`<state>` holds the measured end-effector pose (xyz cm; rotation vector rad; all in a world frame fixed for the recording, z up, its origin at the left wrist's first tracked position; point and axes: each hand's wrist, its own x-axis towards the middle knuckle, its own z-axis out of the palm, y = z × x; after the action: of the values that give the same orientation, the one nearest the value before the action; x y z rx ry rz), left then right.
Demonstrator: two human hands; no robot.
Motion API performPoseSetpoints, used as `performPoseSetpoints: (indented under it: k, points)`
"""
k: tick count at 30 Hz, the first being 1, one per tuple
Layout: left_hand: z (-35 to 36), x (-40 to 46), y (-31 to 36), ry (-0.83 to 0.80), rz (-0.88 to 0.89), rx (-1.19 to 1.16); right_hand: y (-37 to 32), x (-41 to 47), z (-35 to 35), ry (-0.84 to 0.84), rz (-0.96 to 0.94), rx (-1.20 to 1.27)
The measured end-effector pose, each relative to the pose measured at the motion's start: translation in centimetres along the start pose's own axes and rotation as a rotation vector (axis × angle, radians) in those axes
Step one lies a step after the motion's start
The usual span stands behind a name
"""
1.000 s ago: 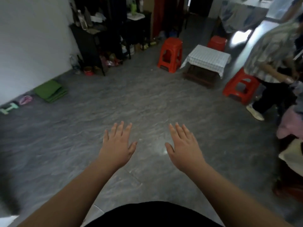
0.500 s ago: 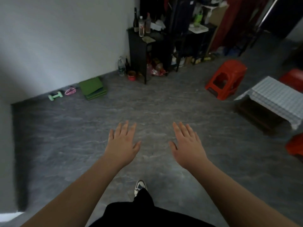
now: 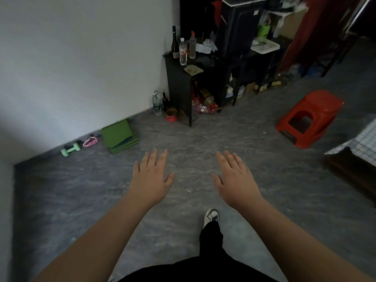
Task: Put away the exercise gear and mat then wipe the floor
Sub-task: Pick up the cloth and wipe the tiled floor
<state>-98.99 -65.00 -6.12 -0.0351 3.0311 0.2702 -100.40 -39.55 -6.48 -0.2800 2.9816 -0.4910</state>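
Hands: left hand (image 3: 150, 180) and right hand (image 3: 236, 182) are held out palm-down over the floor, fingers straight and spread, holding nothing.
Foot: one shoe (image 3: 211, 215) is set forward between the arms, so the person seems to be mid-stride.
Step in hand: probably the walk toward the gear; nothing is gripped yet.
Doing it well: head for the far-left wall, crouch close before reaching, and take the small items first so the mat can be carried with both hands.
Floor: grey marbled floor (image 3: 203, 143), smooth-looking, likely easy to wipe once bare.
Mat: folded green mat (image 3: 119, 136) lies on the floor at the foot of the wall.
Gear: pink band (image 3: 90, 141) just left of the mat, pale green dumbbell (image 3: 70, 150) further left.
Room: white wall (image 3: 81, 68) on the left, red stool (image 3: 309, 117) on the right, dark shelf (image 3: 183, 84) with bottles (image 3: 183, 51) at the far side.
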Motion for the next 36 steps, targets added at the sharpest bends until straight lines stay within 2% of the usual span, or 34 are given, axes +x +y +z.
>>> performPoseSetpoints:
  k: [7, 13, 20, 26, 36]
  points:
    - [-1.5, 20.3, 0.7, 0.028, -0.106, -0.007, 4.2, 21.9, -1.8, -0.015, -0.094, 0.007]
    - [-5.1, 34.7, 1.0, 0.049, -0.159, -0.003, 4.8, 38.0, -5.9, -0.008, -0.196, -0.040]
    - [-5.7, 51.0, -0.6, 0.045, -0.154, -0.024, 6.4, 54.5, -7.3, -0.019, -0.204, -0.069]
    - [-5.4, 68.2, -3.6, 0.032, -0.121, -0.047, 7.0, 70.6, -6.4, -0.022, -0.164, -0.078]
    - [-4.7, 92.8, -4.5, -0.080, -0.037, -0.073, 8.8, 93.5, -5.6, -0.109, -0.089, -0.070]
